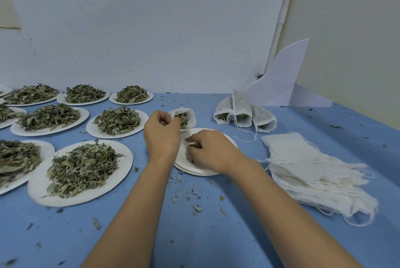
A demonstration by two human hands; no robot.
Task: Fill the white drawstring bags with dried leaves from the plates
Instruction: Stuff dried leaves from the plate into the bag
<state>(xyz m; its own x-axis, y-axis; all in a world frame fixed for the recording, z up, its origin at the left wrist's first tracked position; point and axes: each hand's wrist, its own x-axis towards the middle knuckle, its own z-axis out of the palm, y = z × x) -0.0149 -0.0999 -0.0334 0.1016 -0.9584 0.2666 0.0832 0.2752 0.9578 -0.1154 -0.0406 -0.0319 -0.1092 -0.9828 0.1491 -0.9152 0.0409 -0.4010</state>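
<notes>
Hands (161,132) at gaping, leaf-stuffed white bag (188,114)

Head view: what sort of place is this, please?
Probably a small workshop for packing dried herbs by hand: plates of dried leaves on a blue table, a stack of empty bags, three filled bags.

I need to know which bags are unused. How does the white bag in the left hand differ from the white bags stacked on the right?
The white drawstring bag gripped by the left hand is puffed open with dried leaves inside; the stack of flat white drawstring bags shows no leaves. The held bag is one alone; the stacked bags are many, lying flat on the blue table. Both are white cloth.
</notes>
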